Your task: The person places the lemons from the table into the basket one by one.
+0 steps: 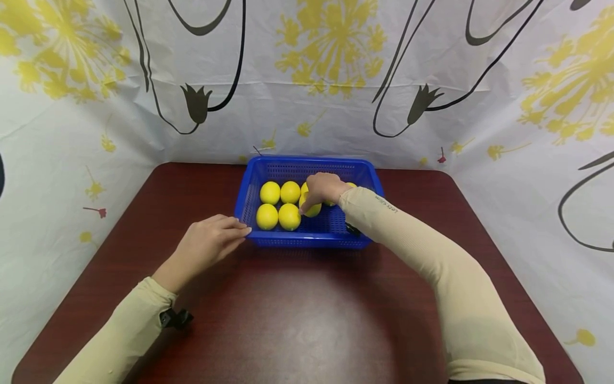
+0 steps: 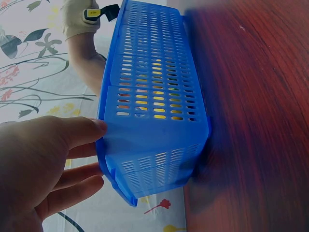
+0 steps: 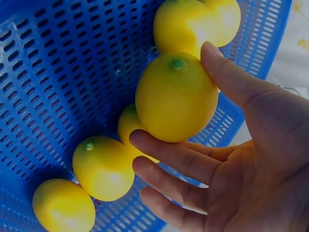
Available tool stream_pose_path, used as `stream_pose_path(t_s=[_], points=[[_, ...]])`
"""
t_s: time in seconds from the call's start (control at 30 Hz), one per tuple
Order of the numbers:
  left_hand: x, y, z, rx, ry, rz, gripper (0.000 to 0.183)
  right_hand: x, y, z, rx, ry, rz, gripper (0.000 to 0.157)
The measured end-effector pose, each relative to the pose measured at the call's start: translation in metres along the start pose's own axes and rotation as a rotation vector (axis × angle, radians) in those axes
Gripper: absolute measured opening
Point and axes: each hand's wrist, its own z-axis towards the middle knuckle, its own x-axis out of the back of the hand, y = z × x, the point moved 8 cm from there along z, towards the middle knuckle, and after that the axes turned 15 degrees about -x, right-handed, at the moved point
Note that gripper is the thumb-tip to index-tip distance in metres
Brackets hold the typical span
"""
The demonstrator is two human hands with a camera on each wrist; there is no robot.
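Several yellow lemons lie in a blue perforated plastic basket in the head view. My right hand reaches over the basket's middle. It holds one lemon between thumb and fingers, stem end showing, as the right wrist view shows; its ring and little fingers stretch out beside the fruit. At the basket's near left corner, my left hand rests its fingertips on the rim. Up close in the left wrist view, its thumb touches the rim and the other fingers lie fairly straight. The right forearm hides part of the basket's right side.
The basket stands on a dark red-brown table, near its back edge. White cloth with yellow and grey flower prints hangs behind and at both sides. Beige sleeves cover both forearms, and a small black device sits on the left wrist.
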Motion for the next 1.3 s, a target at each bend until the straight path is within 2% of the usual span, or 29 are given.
stream_pose_path(t_s=[0.4,0.67,0.9,1.17,1.3], points=[[0.000,0.000,0.000,-0.001,0.007,-0.005,0.026,-0.007,-0.002,0.004,0.019,-0.021,-0.014,0.054],[0.000,0.000,0.000,0.010,-0.013,-0.002,0.026,-0.012,-0.002,0.006,0.024,-0.069,-0.037,0.071],[-0.001,0.000,0.000,0.005,-0.009,-0.005,0.027,-0.014,-0.003,0.009,0.018,-0.078,-0.063,0.061],[0.000,-0.001,-0.001,0.006,-0.012,-0.008,0.026,-0.014,-0.004,0.010,0.021,-0.065,-0.076,0.068],[0.001,-0.001,-0.001,0.006,-0.009,-0.009,0.026,-0.015,-0.005,0.011,0.026,-0.061,-0.091,0.064]])
